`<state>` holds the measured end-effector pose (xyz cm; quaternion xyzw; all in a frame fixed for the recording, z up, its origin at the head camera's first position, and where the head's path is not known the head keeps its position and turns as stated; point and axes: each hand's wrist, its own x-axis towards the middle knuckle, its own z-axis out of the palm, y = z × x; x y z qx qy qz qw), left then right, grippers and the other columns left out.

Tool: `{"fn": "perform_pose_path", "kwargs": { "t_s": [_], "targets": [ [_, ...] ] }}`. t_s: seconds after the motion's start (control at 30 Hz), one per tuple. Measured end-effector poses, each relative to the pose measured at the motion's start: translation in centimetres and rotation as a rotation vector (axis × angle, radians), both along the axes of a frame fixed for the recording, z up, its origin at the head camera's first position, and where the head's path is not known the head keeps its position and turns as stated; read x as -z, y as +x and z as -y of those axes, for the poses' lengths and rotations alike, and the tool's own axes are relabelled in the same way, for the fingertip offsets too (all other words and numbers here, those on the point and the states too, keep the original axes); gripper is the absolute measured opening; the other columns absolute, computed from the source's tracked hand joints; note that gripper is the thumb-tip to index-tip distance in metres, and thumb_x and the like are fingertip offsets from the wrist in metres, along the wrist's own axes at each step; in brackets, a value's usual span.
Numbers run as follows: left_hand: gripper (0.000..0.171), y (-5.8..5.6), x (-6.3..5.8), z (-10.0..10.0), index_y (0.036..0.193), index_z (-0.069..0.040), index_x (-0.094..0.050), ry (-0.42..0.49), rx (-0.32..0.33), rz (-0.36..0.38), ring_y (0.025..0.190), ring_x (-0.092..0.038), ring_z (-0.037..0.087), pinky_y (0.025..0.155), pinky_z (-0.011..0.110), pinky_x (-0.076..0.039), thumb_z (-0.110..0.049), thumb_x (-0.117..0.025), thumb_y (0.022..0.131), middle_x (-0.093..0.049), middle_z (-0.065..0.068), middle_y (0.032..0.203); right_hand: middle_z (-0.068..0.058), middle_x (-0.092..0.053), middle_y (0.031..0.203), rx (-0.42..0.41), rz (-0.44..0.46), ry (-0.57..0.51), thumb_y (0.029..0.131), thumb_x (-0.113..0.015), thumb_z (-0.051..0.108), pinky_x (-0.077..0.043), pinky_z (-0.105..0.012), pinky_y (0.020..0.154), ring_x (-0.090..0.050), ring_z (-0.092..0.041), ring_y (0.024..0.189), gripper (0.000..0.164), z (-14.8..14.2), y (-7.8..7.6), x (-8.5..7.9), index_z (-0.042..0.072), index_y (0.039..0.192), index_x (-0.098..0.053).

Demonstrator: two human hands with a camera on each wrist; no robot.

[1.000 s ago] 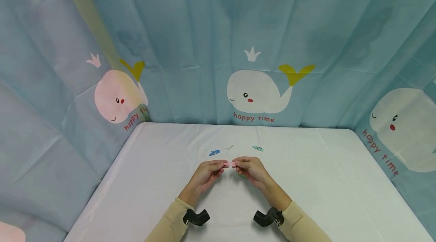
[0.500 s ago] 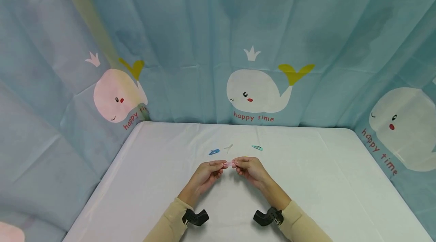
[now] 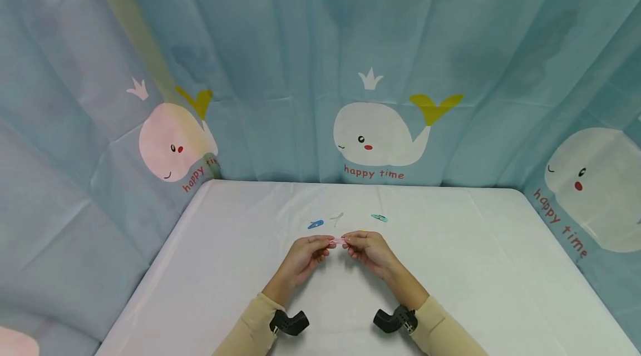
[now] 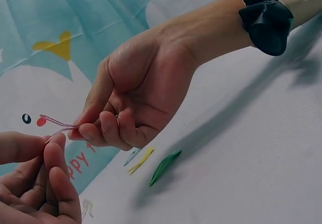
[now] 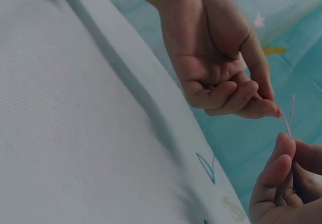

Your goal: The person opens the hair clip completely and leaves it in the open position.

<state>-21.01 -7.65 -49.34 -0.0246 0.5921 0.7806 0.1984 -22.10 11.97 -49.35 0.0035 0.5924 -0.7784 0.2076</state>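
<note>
A pink snap hair clip [image 3: 338, 241] is held level between both hands, above the white table. Its left end is pinched between thumb and finger of my left hand [image 3: 306, 256], and my right hand [image 3: 369, 250] pinches the other end. In the left wrist view the clip [image 4: 56, 121] shows thin strands standing apart, so it looks unsnapped. Beyond the hands lie a blue hair clip [image 3: 315, 224], a whitish one [image 3: 336, 218] and a teal one [image 3: 379, 217]. Below the right hand, a green clip [image 4: 165, 167] and a yellow clip [image 4: 141, 161] rest on the cloth.
The white-covered table [image 3: 476, 267] reaches back to a light-blue curtain [image 3: 280, 55] printed with whales. Both wrists carry black camera mounts, the left mount [image 3: 289, 322] and the right mount [image 3: 395, 319] standing over the table.
Both hands stay nearly in place on the pink hair clip, whose strands now show more between the fingers. The green clip's edge under the right hand is no longer seen in the head view.
</note>
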Motion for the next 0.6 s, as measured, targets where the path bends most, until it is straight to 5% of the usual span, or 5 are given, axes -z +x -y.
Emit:
{"fn": "perform_pose_path", "kwargs": {
  "t_s": [0.6],
  "targets": [
    [0.027, 0.22, -0.55, 0.05, 0.111, 0.007, -0.068, -0.242, -0.038, -0.153, 0.072, -0.058, 0.007, 0.074, 0.026, -0.050, -0.013, -0.064, 0.093, -0.071, -0.003, 0.081, 0.003, -0.069, 0.073, -0.007, -0.002, 0.021, 0.093, -0.061, 0.008, -0.049, -0.018, 0.058, -0.057, -0.006, 0.061, 0.013, -0.14, -0.42, 0.28, 0.000, 0.099, -0.069]
  ]
}}
